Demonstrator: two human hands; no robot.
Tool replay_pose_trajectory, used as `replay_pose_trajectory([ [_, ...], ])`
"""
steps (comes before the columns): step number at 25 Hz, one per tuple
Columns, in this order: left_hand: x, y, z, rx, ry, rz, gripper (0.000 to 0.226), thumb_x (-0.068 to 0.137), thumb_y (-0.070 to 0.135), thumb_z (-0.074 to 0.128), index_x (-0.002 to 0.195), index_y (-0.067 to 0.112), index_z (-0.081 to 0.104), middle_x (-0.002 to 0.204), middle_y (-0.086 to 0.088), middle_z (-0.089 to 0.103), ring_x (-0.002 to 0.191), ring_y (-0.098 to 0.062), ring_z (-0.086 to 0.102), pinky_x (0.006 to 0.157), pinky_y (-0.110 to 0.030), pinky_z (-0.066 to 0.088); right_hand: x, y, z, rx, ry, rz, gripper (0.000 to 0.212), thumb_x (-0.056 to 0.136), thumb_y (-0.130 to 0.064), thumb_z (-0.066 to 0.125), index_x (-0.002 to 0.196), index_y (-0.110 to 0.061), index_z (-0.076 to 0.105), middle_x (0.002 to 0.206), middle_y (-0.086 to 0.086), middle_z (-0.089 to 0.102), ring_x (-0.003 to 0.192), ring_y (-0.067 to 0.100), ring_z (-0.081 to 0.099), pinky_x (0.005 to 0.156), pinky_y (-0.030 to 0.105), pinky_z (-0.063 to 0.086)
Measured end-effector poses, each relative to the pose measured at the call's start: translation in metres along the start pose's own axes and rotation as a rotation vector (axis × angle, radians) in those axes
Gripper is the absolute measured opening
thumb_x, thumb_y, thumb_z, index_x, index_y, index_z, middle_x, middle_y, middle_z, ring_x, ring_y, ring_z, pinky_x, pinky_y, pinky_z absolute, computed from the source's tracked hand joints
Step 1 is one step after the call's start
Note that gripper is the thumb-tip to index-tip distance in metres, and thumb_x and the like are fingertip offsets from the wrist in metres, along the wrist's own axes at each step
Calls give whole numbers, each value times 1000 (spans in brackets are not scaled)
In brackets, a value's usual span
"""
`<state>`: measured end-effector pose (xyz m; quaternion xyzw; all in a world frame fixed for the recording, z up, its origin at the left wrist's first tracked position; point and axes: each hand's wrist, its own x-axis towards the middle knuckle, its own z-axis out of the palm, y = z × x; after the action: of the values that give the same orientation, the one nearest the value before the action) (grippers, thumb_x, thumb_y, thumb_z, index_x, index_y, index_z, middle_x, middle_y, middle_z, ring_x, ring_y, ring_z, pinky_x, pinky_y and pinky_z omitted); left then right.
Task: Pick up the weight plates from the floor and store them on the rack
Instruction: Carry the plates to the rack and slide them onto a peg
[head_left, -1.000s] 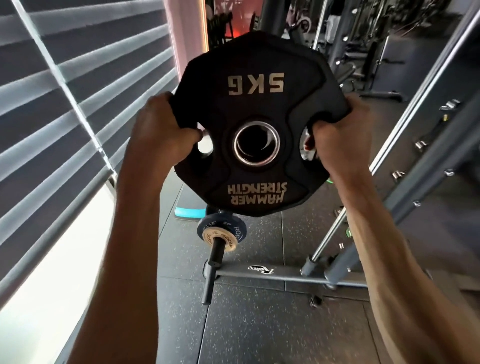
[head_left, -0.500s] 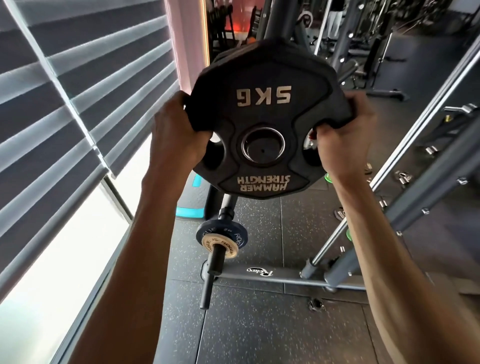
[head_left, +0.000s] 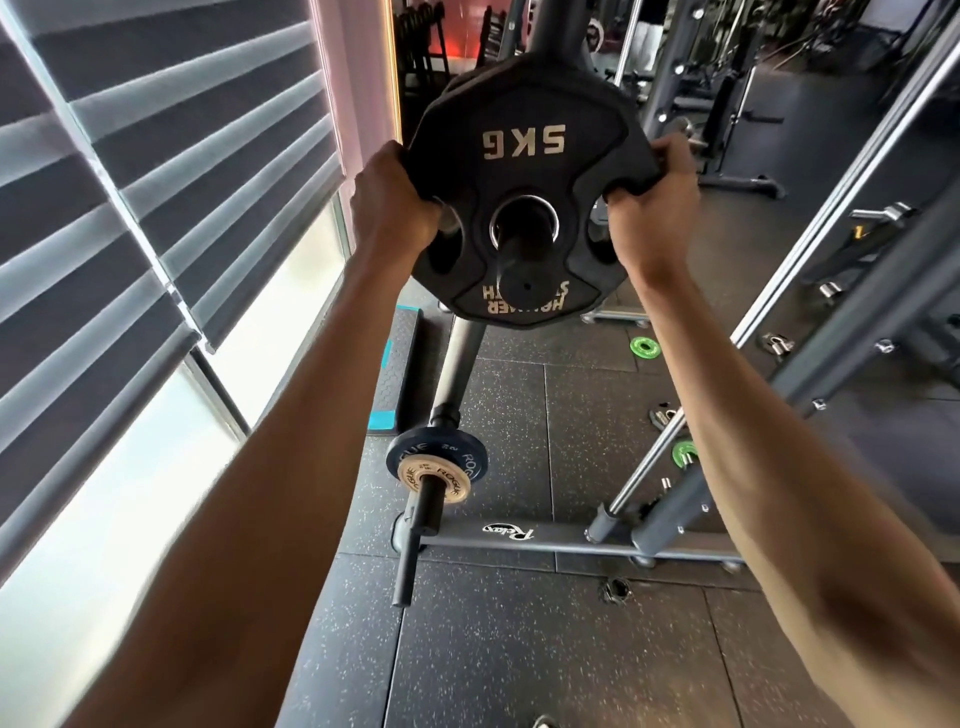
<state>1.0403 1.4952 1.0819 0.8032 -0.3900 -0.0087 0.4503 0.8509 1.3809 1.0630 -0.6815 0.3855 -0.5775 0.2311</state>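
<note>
Since half a second ago the black rubber-coated 5 kg weight plate (head_left: 524, 156) has gone from hanging in front of the rack to sitting with its steel-ringed centre hole over the black round upper peg (head_left: 521, 270), whose blunt end now pokes through toward the near side. The left hand (head_left: 395, 200) curls round the plate's left edge with fingers hooked into the grip cut-out. The right hand (head_left: 652, 192) grips the right edge the same way. Together they carry the plate high on the dark grey rack post (head_left: 460, 364), above the small blue and tan metal plates (head_left: 434, 465) on the lower peg. How close the plate sits to the post cannot be told. The main danger is probably to the fingers wrapped behind it, which could be pinched against the post if the plate is pushed home without a change of grip. A tilted plate might bind its ring on the peg. Released too near the tip, it could slide off and drop onto the lower plates or the black speckled rubber floor (head_left: 519, 649).
</note>
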Motion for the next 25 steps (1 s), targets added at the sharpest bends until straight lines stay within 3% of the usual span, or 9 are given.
replay_pose_trajectory([
  [3,-5,-2,0,-25,-10,-41,53,77,6,73,127,8,57,121,-10,66,111,-27,63,78,-27,45,5,2,1,-154,-11,58,28,68,-16,57,95,-8,57,91,5,60,90,17,55,67,15,42],
  [5,-9,-2,-2,-31,-44,-37,51,81,6,68,130,9,55,123,-10,65,113,-28,62,83,-29,46,11,8,2,-206,-67,141,39,66,-26,58,102,-11,61,99,9,64,95,26,61,79,36,55],
  [7,-13,0,-6,-23,-83,6,52,81,5,67,130,9,54,123,-11,65,114,-30,61,87,-32,47,18,17,1,-215,-107,182,43,62,-32,58,101,-15,63,98,6,68,95,26,65,82,42,57],
  [12,-13,-12,-8,-17,-127,21,57,79,11,67,134,12,51,124,-14,63,115,-36,60,97,-46,50,-1,-9,-15,-108,-182,184,28,77,0,57,105,-6,59,89,1,63,74,9,56,60,17,45],
  [16,-21,-21,6,-89,-64,-57,73,82,16,63,149,15,32,140,-14,53,125,-32,53,102,-36,43,-15,-9,-25,-117,-176,115,49,74,-10,66,122,-8,56,100,-3,62,88,12,60,75,23,53],
  [18,-31,-40,22,-242,-98,-175,73,75,30,61,141,18,31,131,-17,58,111,-37,62,95,-45,52,-28,-9,-36,-117,-215,123,67,75,-22,70,137,-9,47,109,-4,60,97,11,62,84,17,51],
  [20,-50,-61,44,-340,-175,-282,51,81,42,51,123,17,34,119,-20,61,88,-37,68,74,-51,59,-46,-5,-52,-149,-257,146,73,79,-34,70,142,-11,41,123,3,63,111,20,63,96,35,53],
  [22,-77,-77,68,-379,-255,-354,30,96,36,43,117,17,32,113,-24,60,77,-32,64,61,-42,58,-68,9,-71,-243,-292,202,61,90,-32,68,140,-8,44,132,8,61,120,22,60,102,38,48],
  [25,-129,-74,93,-320,-402,-450,31,97,29,48,122,11,40,107,-24,62,71,-32,66,63,-44,57,-108,34,-89,-362,-417,336,51,98,-33,59,139,-4,48,134,12,61,124,24,57,101,27,42],
])
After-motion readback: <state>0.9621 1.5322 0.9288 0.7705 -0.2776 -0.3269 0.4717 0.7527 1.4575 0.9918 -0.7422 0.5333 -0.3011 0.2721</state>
